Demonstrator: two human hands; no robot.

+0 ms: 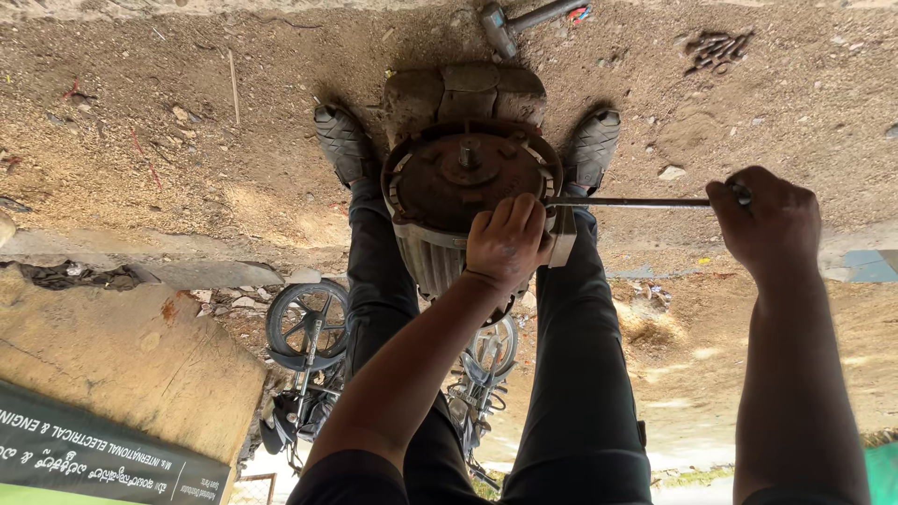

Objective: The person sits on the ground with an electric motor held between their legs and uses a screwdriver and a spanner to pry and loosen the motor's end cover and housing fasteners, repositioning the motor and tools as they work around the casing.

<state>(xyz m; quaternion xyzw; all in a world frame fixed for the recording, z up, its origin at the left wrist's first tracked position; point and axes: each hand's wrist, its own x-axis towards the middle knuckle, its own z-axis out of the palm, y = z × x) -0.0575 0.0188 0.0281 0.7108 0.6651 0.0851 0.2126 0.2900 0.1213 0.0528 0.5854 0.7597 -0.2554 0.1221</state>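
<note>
Down between the legs, the left hand (506, 245) lies curled against the rusty round electric motor housing (465, 182); the right hand (769, 220), well apart, fists a thin steel rod (627, 201) touching its rim.

motors counted: 1 (465, 187) | rods: 1 (627, 201) | hands: 2 (505, 241) (769, 223) | shoes: 2 (341, 142) (591, 145) | hammers: 1, at 12 o'clock (510, 23) | motorcycles: 2 (309, 327) (486, 365)
</note>
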